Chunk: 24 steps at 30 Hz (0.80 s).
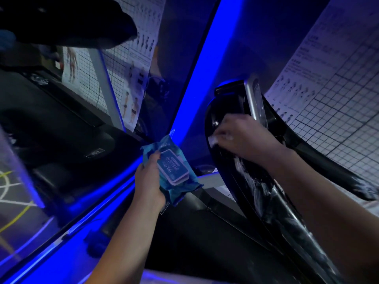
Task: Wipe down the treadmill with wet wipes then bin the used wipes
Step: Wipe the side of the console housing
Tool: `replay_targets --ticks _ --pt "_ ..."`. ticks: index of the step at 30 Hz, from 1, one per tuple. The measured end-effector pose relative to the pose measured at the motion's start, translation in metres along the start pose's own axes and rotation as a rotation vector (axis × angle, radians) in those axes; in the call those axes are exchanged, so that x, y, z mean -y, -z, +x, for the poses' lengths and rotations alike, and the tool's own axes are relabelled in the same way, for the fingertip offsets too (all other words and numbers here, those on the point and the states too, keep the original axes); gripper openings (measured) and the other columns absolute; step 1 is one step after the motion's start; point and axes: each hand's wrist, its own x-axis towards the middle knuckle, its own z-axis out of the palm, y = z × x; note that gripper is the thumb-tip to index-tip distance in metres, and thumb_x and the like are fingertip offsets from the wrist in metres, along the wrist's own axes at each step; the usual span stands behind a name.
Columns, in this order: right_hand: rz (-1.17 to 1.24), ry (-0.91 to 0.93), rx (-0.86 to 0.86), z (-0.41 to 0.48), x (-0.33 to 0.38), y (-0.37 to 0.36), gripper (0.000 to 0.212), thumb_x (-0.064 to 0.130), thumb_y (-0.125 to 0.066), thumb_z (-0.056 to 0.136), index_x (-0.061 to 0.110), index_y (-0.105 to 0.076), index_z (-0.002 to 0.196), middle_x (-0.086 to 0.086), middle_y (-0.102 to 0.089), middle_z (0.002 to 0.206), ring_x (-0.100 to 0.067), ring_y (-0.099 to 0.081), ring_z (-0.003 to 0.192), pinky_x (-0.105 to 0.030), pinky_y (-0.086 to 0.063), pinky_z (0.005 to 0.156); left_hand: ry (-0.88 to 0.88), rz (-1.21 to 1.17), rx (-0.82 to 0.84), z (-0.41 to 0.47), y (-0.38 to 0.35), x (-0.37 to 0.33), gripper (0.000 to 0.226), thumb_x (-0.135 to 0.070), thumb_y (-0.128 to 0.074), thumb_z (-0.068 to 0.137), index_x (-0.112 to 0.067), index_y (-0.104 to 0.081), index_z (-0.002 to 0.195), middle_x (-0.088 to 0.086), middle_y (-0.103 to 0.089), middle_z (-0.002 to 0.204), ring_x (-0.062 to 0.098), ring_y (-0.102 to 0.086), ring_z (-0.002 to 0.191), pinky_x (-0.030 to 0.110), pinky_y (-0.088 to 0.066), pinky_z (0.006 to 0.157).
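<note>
Wet wipe on treadmill arm.
Right hand grip pinches the wipe against the glossy black arm; left hand grip wraps the blue wipes pack.

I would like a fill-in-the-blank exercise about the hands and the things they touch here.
1. The left hand holds a ___ pack of wet wipes.
2. The right hand presses a ___ wipe onto the treadmill handrail.
3. That handrail is ___ with wet streaks.
Missing words: blue; white; black.
</note>
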Motion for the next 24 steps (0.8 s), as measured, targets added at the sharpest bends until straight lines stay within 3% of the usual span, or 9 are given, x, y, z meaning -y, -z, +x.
replay_targets --ticks 3,6,12,15,16,18,20,22,24 --pt "-0.109 0.006 -0.147 0.027 -0.008 -0.019 0.019 0.017 -0.063 0.087 0.013 -0.082 0.088 -0.008 -0.068 0.090 -0.035 -0.063 0.083 -0.045 -0.052 0.073 -0.002 -0.002 -0.003 0.000 -0.002 0.000 0.052 -0.045 -0.074 0.091 -0.015 -0.062 0.132 0.009 -0.076 0.107 0.025 -0.074 0.087 0.033 -0.050 0.063" --pt "-0.297 0.155 -0.052 0.034 -0.006 -0.043 0.008 0.014 -0.075 0.074 0.020 -0.079 0.072 -0.001 -0.066 0.077 -0.030 -0.061 0.081 -0.039 -0.045 0.075 0.005 -0.014 -0.004 -0.001 -0.003 -0.001 0.050 -0.044 -0.074 0.091 -0.013 -0.062 0.129 0.008 -0.075 0.102 0.024 -0.073 0.085 0.034 -0.050 0.066" --pt "-0.398 0.379 0.037 -0.002 -0.001 -0.027 0.024 0.007 -0.075 0.060 0.029 -0.075 0.068 0.007 -0.061 0.073 -0.022 -0.063 0.079 -0.036 -0.033 0.092 -0.002 -0.026 -0.007 -0.003 0.006 -0.008 0.045 -0.041 -0.072 0.094 -0.014 -0.062 0.128 0.006 -0.074 0.099 0.020 -0.071 0.079 0.029 -0.047 0.060" --pt "-0.421 0.352 0.287 -0.006 -0.004 -0.002 0.019 0.015 -0.074 0.080 0.032 -0.079 0.087 0.011 -0.067 0.088 -0.013 -0.064 0.088 -0.035 -0.031 0.101 -0.021 -0.038 -0.031 -0.004 0.011 -0.016 0.046 -0.040 -0.074 0.091 -0.013 -0.063 0.126 0.008 -0.073 0.101 0.023 -0.070 0.080 0.031 -0.050 0.064" --pt "-0.318 0.322 0.298 0.000 -0.007 0.007 0.017 0.018 -0.070 0.088 0.030 -0.080 0.094 0.009 -0.069 0.092 -0.011 -0.064 0.088 -0.036 -0.037 0.100 -0.028 -0.039 -0.037 -0.003 0.012 -0.018 0.045 -0.040 -0.074 0.091 -0.013 -0.063 0.125 0.009 -0.073 0.102 0.022 -0.070 0.079 0.031 -0.049 0.062" --pt "-0.043 0.227 0.079 0.014 -0.016 0.016 0.013 0.019 -0.068 0.090 0.020 -0.081 0.095 0.001 -0.072 0.092 -0.013 -0.064 0.084 -0.036 -0.049 0.086 -0.034 -0.042 -0.041 -0.004 0.013 -0.021 0.043 -0.039 -0.073 0.092 -0.013 -0.063 0.124 0.009 -0.073 0.102 0.022 -0.070 0.077 0.029 -0.048 0.058" --pt "-0.088 0.100 -0.086 0.030 -0.020 0.007 0.021 0.024 -0.061 0.089 0.018 -0.080 0.093 -0.003 -0.073 0.094 -0.024 -0.066 0.087 -0.042 -0.051 0.085 -0.039 -0.045 -0.034 -0.005 0.013 -0.022 0.040 -0.038 -0.072 0.094 -0.012 -0.063 0.123 0.008 -0.073 0.099 0.020 -0.070 0.073 0.026 -0.049 0.053" --pt "-0.216 0.105 -0.012 0.037 -0.017 -0.019 0.022 0.023 -0.057 0.082 0.025 -0.079 0.086 0.001 -0.074 0.091 -0.028 -0.068 0.090 -0.043 -0.044 0.094 -0.033 -0.034 -0.036 -0.007 0.011 -0.020 0.040 -0.038 -0.072 0.094 -0.011 -0.063 0.122 0.007 -0.073 0.097 0.020 -0.070 0.071 0.025 -0.048 0.050" --pt "-0.278 0.184 0.033 0.030 -0.008 -0.043 0.019 0.013 -0.063 0.074 0.028 -0.075 0.075 0.006 -0.073 0.082 -0.023 -0.068 0.089 -0.035 -0.031 0.100 -0.014 -0.039 -0.033 -0.008 0.010 -0.018 0.042 -0.038 -0.073 0.093 -0.012 -0.063 0.124 0.008 -0.074 0.101 0.023 -0.071 0.078 0.029 -0.049 0.058"
